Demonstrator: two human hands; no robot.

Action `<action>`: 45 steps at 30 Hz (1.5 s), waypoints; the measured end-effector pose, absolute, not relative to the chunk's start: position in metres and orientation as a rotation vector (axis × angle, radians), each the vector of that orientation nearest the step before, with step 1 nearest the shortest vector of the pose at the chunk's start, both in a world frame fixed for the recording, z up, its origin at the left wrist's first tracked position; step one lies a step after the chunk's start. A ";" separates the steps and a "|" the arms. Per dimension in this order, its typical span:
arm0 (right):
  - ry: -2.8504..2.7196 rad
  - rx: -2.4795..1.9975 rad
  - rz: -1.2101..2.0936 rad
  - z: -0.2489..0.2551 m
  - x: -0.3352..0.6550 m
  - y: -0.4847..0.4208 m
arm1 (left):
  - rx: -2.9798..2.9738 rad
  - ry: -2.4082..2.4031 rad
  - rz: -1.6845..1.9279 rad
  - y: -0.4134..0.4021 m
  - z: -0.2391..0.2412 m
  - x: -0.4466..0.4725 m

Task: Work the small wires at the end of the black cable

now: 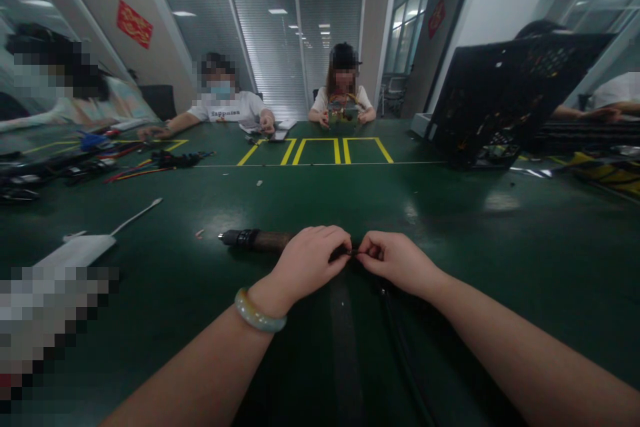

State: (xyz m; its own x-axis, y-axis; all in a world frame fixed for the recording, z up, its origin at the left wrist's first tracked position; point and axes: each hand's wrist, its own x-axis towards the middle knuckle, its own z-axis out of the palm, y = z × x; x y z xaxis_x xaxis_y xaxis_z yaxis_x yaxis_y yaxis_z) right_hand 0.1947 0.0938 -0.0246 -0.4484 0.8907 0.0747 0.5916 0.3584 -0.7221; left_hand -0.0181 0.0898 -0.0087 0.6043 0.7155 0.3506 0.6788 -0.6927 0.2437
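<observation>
A dark electric screwdriver (270, 241) with a silver tip lies across the table, its tip pointing left. My left hand (313, 257), with a jade-like bangle (260, 313) on the wrist, covers the screwdriver's right part. Its fingertips are pinched together on a small dark thing. Just to the right, my right hand (400, 260) is closed too, thumb and forefinger pinching at the same spot. What sits between the fingertips is thin, dark and too small to name. A black cable (395, 327) runs from beneath my right hand toward the near edge.
The green table (310, 203) bears yellow tape outlines. At left are a white packet (83, 253) and bundles of wires (170, 159). A large black case (515, 93) stands at the right. Several people sit around the table; one opposite holds a small board-like part (343, 113).
</observation>
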 end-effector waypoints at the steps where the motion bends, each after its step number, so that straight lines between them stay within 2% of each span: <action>1: -2.171 -1.290 0.865 -0.024 0.195 0.094 | 2.734 1.193 0.652 0.090 -0.009 -0.018; 45: -2.183 -1.302 0.827 -0.019 0.192 0.092 | 2.761 1.210 0.594 0.090 -0.006 -0.017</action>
State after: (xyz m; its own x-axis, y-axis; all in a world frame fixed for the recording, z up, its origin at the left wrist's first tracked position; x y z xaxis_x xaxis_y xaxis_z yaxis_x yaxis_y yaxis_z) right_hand 0.1916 0.0917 -0.0188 -0.4431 0.8925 0.0838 0.6130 0.3699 -0.6981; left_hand -0.0170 0.0898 -0.0059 0.6156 0.7202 0.3200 0.6934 -0.6879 0.2142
